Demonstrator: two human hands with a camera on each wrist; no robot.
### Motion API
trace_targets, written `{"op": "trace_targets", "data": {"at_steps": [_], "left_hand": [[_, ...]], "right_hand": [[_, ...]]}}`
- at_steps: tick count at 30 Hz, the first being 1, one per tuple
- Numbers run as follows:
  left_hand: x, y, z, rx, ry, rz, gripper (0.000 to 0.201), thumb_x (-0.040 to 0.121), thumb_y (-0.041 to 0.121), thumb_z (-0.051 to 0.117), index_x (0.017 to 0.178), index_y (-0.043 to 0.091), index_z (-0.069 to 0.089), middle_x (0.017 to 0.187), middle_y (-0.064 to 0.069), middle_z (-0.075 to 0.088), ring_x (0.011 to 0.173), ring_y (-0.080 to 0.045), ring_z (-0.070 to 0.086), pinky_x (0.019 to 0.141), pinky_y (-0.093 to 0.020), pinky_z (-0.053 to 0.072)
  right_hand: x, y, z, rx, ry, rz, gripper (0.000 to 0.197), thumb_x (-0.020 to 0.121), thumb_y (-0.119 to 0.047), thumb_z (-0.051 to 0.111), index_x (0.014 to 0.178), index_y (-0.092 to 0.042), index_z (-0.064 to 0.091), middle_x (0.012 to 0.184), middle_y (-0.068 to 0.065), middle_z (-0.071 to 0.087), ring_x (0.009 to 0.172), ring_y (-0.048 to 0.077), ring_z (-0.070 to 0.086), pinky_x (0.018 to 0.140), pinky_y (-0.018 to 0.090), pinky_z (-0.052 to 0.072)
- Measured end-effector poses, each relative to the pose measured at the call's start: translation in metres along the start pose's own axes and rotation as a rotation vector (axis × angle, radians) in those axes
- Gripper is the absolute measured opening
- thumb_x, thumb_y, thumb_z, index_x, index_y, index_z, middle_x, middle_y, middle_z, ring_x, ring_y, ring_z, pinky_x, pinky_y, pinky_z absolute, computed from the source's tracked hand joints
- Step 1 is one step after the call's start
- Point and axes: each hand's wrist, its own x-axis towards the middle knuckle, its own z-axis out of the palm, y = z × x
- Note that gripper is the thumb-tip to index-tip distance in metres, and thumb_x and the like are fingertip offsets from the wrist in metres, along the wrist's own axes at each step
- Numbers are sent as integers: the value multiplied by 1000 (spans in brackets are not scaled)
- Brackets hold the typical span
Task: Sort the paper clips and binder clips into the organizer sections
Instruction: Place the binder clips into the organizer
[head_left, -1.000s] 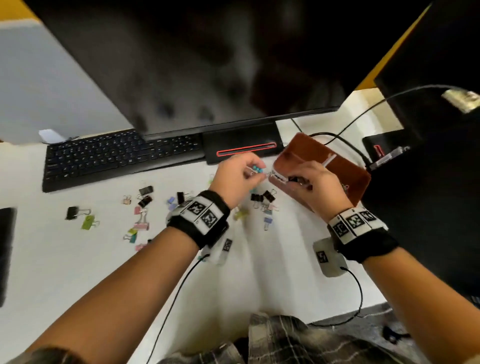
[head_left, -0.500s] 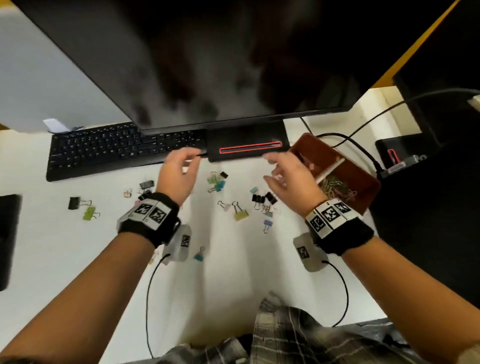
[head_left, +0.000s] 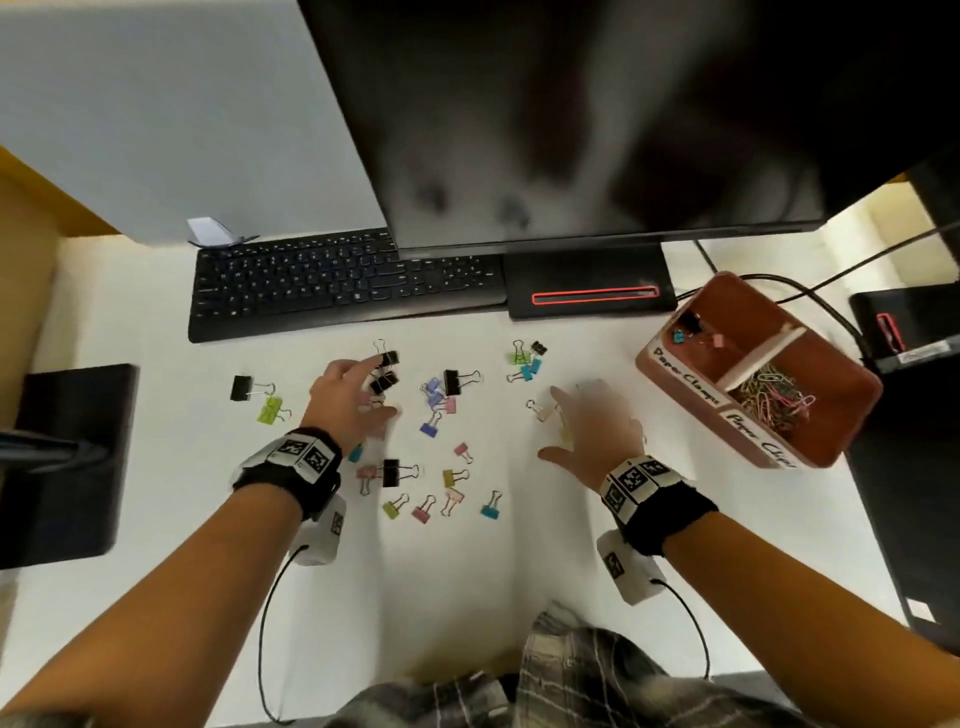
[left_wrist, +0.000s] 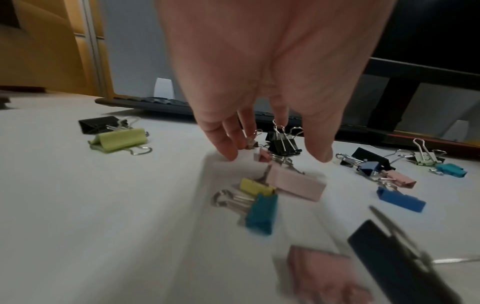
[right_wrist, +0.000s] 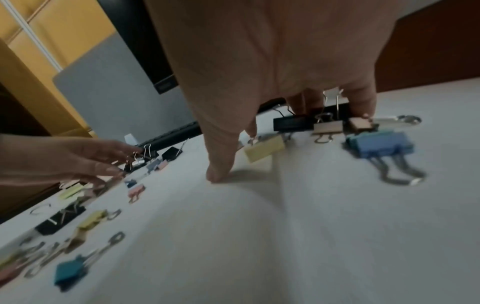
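both hands are spread with fingers loose and hold nothing: the left hand (head_left: 347, 400) reaches over black binder clips (head_left: 384, 383) left of centre, and the right hand (head_left: 592, 434) hovers over a yellow clip (right_wrist: 263, 151) right of centre. more binder clips (head_left: 434, 475) lie scattered mid-frame on the white desk (head_left: 467, 582), and the brown organizer (head_left: 675, 364) sits at the right, with clips in its upper section and paper clips (head_left: 774, 397) in its lower.

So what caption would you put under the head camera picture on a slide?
Both open hands, left hand and right hand, reach over scattered binder clips beside a brown organizer.
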Motion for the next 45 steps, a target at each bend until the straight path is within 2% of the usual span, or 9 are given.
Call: {"op": "trace_targets", "data": {"at_steps": [4, 9, 15, 18, 25, 30, 34, 40, 45], "left_hand": [[4, 2, 4, 18, 21, 94, 41, 77, 22, 72, 116, 21, 59, 120, -7, 50, 108, -29, 50, 99, -38, 41], [7, 5, 5, -7, 9, 120, 12, 80, 13, 68, 91, 13, 65, 102, 0, 51, 86, -15, 49, 83, -23, 42], [3, 4, -7, -92, 101, 53, 9, 82, 11, 64, 85, 17, 70, 97, 0, 60, 85, -15, 53, 74, -18, 38], [1, 2, -18, -166, 143, 50, 9, 80, 20, 69, 76, 28, 68, 95, 1, 66, 96, -22, 55, 84, -30, 42], [-7, 22, -53, -542, 197, 18, 15, 79, 13, 71, 74, 25, 64, 80, 10, 66, 65, 7, 61, 70, -9, 47], [-13, 43, -64, -587, 195, 66, 15, 78, 14, 72, 75, 27, 66, 84, 3, 68, 72, -15, 64, 75, -27, 51], [-17, 90, -55, -578, 112, 152, 13, 77, 12, 73, 75, 24, 67, 89, 0, 68, 75, -19, 67, 73, -25, 56], [-10, 212, -2, -462, 65, 438, 10, 74, 13, 75, 82, 15, 69, 83, 4, 61, 64, 10, 59, 67, -5, 46], [-5, 307, 56, -431, -16, 540, 12, 74, 14, 74, 85, 14, 70, 86, 1, 65, 67, -6, 57, 67, -12, 45]], "right_hand": [[0, -19, 5, 85, 89, -60, 57, 81, -46, 62, 132, -35, 38, 138, 7, 31, 124, 31, 36, 100, 46, 39], [3, -35, 6, 148, 102, -185, 23, 89, -27, 55, 111, -23, 59, 113, 5, 49, 108, 28, 46, 86, 39, 49], [2, -34, 3, 307, 114, -225, 15, 89, -19, 55, 100, -19, 66, 105, 6, 53, 103, 28, 46, 85, 38, 47], [-3, -30, -2, 353, 150, -242, 15, 88, -16, 58, 100, -18, 67, 104, 7, 54, 101, 28, 47, 85, 37, 45], [-12, -15, -23, 431, 253, -268, 13, 87, -14, 59, 96, -19, 68, 103, 6, 55, 100, 25, 48, 86, 32, 43], [-22, 3, -39, 470, 321, -302, 13, 87, -12, 59, 94, -21, 65, 102, 3, 54, 98, 22, 48, 85, 35, 48], [-33, 27, -62, 473, 421, -340, 13, 87, -12, 60, 94, -21, 65, 102, 1, 53, 100, 19, 48, 85, 27, 46], [-39, 91, -112, 586, 620, -279, 16, 83, -10, 65, 93, -23, 64, 102, 3, 53, 101, 23, 51, 94, 34, 43], [-22, 126, -137, 732, 665, -150, 15, 87, -9, 59, 100, -15, 62, 102, -5, 43, 96, 9, 48, 83, -4, 32]]}}
